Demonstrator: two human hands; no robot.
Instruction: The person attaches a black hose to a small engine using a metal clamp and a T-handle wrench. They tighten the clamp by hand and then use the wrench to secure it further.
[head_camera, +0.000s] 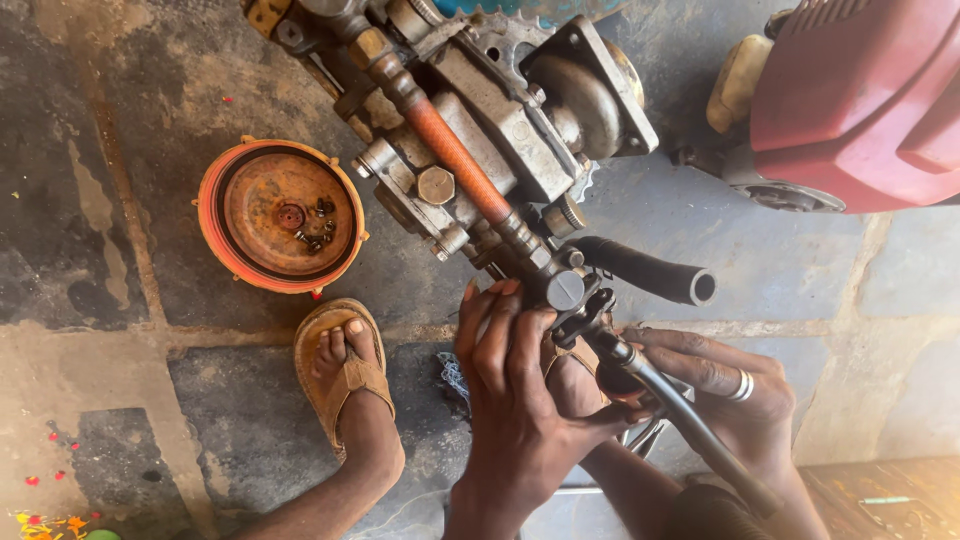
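Leftmost, an orange round cover (281, 215) holds loose screws on the stone floor (90, 180), beside a sandalled foot (345, 375). At centre, the left hand (515, 395) wraps the hose fitting (565, 290) under the metal pump (490, 120); the right hand (715, 385) grips the black hose (690, 425). Fitting work appears underway; next move likely needs steady twisting.

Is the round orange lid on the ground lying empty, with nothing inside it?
No, the round orange lid holds several small dark screws lying loose near its middle, beside a small round hub.
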